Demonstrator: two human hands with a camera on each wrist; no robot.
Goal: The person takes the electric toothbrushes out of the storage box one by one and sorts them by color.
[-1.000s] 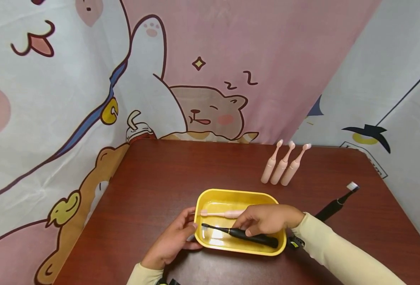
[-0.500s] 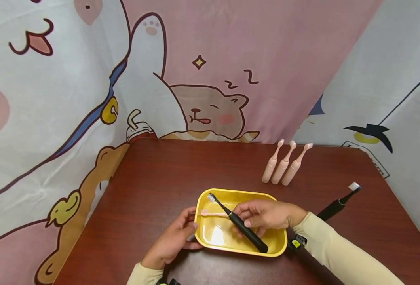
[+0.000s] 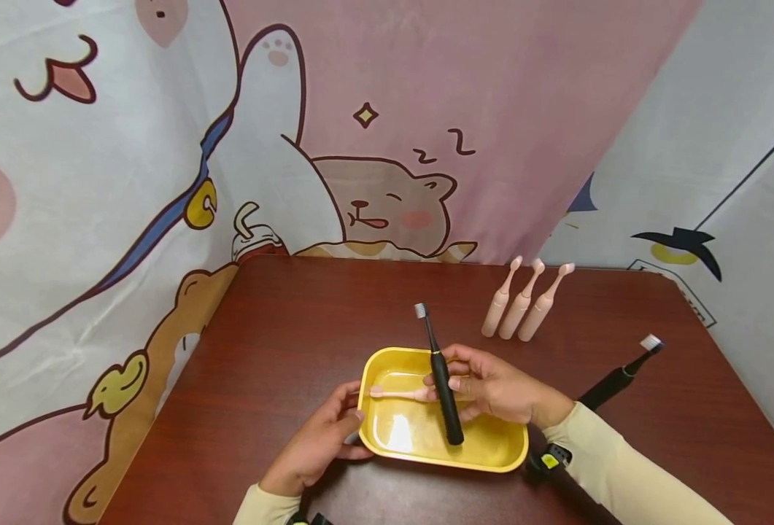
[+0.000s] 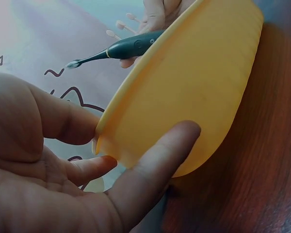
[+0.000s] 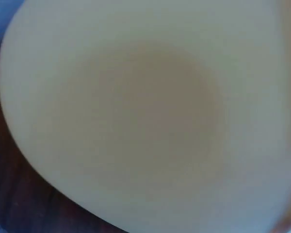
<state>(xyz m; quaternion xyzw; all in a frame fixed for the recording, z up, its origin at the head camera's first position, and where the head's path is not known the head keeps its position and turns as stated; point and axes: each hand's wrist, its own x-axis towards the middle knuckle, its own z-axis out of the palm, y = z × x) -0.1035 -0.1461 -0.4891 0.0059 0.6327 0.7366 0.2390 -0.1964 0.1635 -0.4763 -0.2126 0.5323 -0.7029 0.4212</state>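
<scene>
In the head view my right hand (image 3: 501, 386) pinches a black electric toothbrush (image 3: 447, 397) by its handle, over a yellow tray (image 3: 446, 462). The brush head points up and away, above the tray's far rim. My left hand (image 3: 321, 437) grips the tray's left end. The left wrist view shows that hand's fingers (image 4: 155, 165) against the outer wall and rim, with the black toothbrush beyond. Inside the tray lies a pink electric toothbrush (image 3: 400, 395), its handle partly hidden. A close, blurred yellow surface (image 5: 150, 121) fills most of the right wrist view.
Three pink electric toothbrushes (image 3: 515, 313) stand upright in a row at the table's back right. Another black electric toothbrush (image 3: 613, 383) stands farther right, its lower part hidden by my right forearm. Behind the dark red wooden table (image 3: 249, 350) hangs a cartoon-printed cloth (image 3: 524, 109).
The black toothbrush has gone from lying along the tray to being raised and tilted, its head swinging up and away in my right hand. My left hand stays on the tray.
</scene>
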